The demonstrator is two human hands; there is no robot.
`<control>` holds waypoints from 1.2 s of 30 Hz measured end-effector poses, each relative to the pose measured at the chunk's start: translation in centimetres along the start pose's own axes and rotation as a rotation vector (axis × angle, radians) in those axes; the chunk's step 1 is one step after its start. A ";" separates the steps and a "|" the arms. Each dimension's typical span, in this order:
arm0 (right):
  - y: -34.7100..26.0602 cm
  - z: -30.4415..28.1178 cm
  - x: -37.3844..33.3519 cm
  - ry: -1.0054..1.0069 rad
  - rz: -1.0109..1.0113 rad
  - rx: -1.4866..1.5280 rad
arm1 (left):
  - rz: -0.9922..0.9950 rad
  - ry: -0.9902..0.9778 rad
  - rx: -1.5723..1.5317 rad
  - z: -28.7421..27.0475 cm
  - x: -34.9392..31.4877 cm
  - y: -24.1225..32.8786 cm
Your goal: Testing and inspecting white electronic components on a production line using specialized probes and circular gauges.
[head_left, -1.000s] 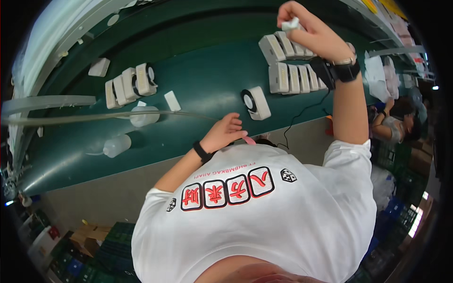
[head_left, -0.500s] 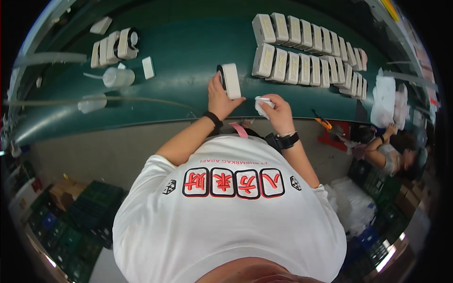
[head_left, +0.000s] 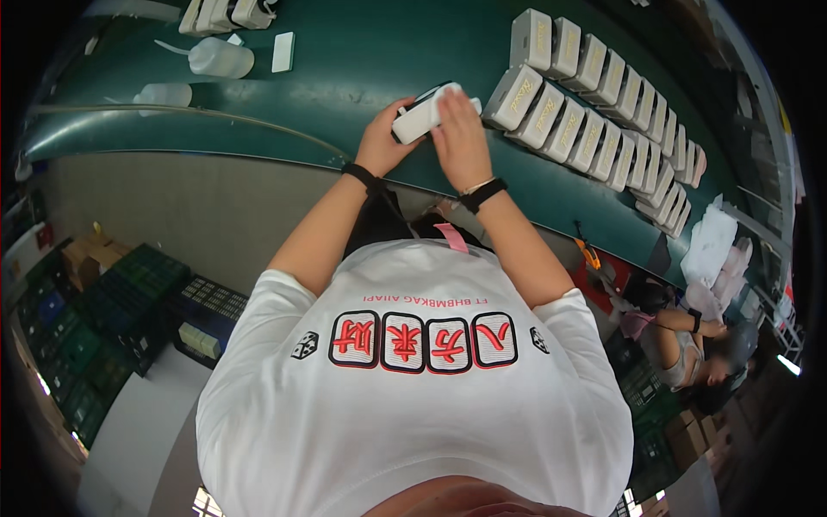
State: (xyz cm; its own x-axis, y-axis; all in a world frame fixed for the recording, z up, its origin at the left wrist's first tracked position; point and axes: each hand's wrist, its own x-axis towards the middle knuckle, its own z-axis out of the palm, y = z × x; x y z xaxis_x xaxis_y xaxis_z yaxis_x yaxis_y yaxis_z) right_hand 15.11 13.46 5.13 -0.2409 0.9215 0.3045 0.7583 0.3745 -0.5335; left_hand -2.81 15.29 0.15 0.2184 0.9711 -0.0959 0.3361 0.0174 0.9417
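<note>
So the small white boxy unit (head_left: 424,115) is getting pinned between both hands right over the green desk (head_left: 345,77), just past the near edge. The left hand (head_left: 385,142) is gripping it from below and the side, fingers curled around the lower end, which looks like it's there to keep the thing from sliding. The right hand (head_left: 459,138) is lying over the top of it, palm down, fingers pressing on the upper face, so most of the unit is hiding under that hand and I can't tell what the fingertips are actually doing there. It's being held tilted, one end poking out up and to the left of the right hand. Just to the right of the right hand, two rows of cream-coloured boxes (head_left: 603,95) are standing on edge, packed side by side and touching, running off along the desk, probably lined up like that so each one is easy to grab. Well off to the left of the left hand, a translucent squeeze bottle (head_left: 220,58) is lying on its side, with a flat white card (head_left: 282,51) just beside it and a few more white units (head_left: 226,12) at the far edge. Farther right, below the desk, another person (head_left: 689,345) is sitting near a heap of white wrapping (head_left: 711,246).
</note>
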 end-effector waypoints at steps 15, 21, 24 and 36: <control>-5.5 4.8 0.5 -0.205 -0.023 -0.083 | -0.096 0.024 -0.131 -3.9 0.3 -1.7; -3.8 4.3 0.0 -0.130 0.079 -0.062 | -0.013 0.028 -0.052 -2.6 0.5 -0.4; -2.7 3.4 1.1 -0.064 0.115 -0.131 | 0.002 0.025 0.069 -2.3 0.4 0.4; -2.1 3.3 1.2 -0.022 0.110 -0.157 | 0.045 0.016 0.067 -1.4 0.6 -0.6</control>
State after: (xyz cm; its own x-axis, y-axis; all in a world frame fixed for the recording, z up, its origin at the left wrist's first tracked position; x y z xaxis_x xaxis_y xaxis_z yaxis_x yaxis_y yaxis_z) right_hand 11.23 14.08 4.04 -0.1633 0.9586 0.2334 0.8657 0.2527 -0.4322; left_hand -4.15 16.17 -0.03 0.2202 0.9743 -0.0484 0.3867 -0.0417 0.9213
